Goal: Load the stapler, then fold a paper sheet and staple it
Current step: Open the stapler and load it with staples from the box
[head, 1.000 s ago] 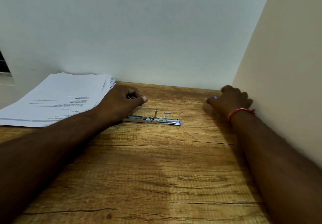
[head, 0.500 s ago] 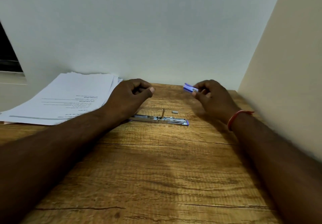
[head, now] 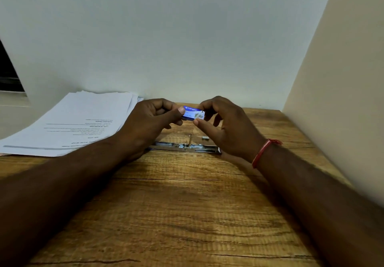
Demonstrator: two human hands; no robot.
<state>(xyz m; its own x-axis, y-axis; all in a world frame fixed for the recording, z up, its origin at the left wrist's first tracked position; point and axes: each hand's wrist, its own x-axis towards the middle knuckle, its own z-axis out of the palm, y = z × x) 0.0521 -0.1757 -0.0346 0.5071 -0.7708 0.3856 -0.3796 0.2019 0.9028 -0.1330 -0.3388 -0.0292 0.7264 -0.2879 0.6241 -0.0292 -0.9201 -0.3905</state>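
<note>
A small blue box of staples (head: 193,113) is held up above the table between both hands. My left hand (head: 151,121) pinches its left end with thumb and fingers. My right hand (head: 225,127) pinches its right end, a red thread around the wrist. Below them the stapler (head: 185,147) lies opened out flat on the wooden table (head: 187,204), its metal channel facing up, both ends partly hidden by my hands. A short strip of staples (head: 205,138) lies just behind it. A stack of printed paper sheets (head: 79,123) rests at the back left.
A white wall runs along the table's far edge and a beige wall (head: 340,100) closes off the right side. A dark window opening (head: 8,73) sits at the far left.
My right hand picked up the blue box near the right wall and carried it left to the middle. My left hand rose from the stapler and took hold of the box's other end.
</note>
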